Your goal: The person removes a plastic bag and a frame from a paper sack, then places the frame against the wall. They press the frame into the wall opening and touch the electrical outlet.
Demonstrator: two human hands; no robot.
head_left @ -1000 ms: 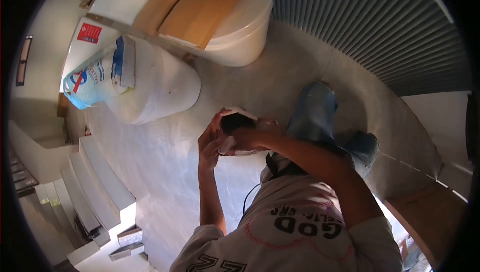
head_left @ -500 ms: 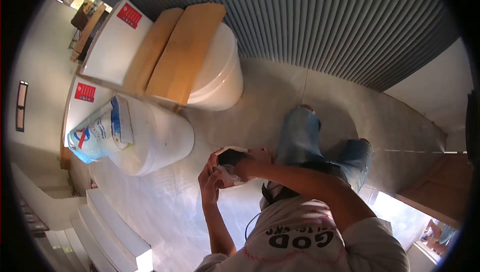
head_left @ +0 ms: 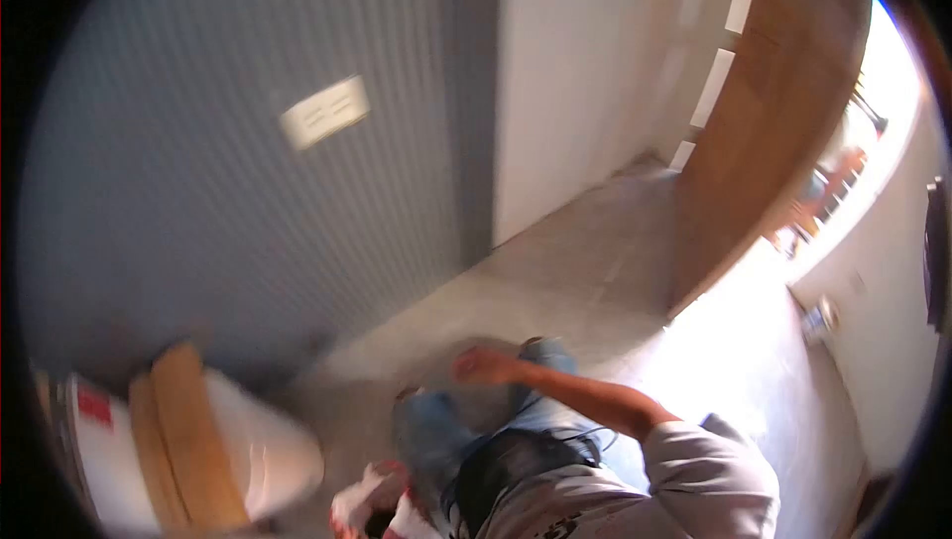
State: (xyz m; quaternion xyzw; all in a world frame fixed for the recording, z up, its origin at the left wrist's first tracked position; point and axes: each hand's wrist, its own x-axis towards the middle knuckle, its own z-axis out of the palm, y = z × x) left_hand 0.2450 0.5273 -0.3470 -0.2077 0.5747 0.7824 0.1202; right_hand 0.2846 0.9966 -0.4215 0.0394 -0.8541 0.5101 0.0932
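Out in front of my body, above my jeans, my right hand hangs at the end of a bent arm. Motion blur smears its fingers, and nothing can be made out in it. Low at the bottom edge of the view, my left hand is around a white bundle with reddish patches and a dark inside. Blur and the frame edge hide most of that hand and the bundle's exact kind.
A large white tub with a cardboard flap stands at lower left by the ribbed grey wall. A wall socket is on it. Right of the floor path rises a curved brown panel; a small can lies beyond.
My view has swung right, toward the passage and the brown panel. My right hand has left the dark-centred thing both hands were on and now hangs apart. The left hand has dropped low in view.
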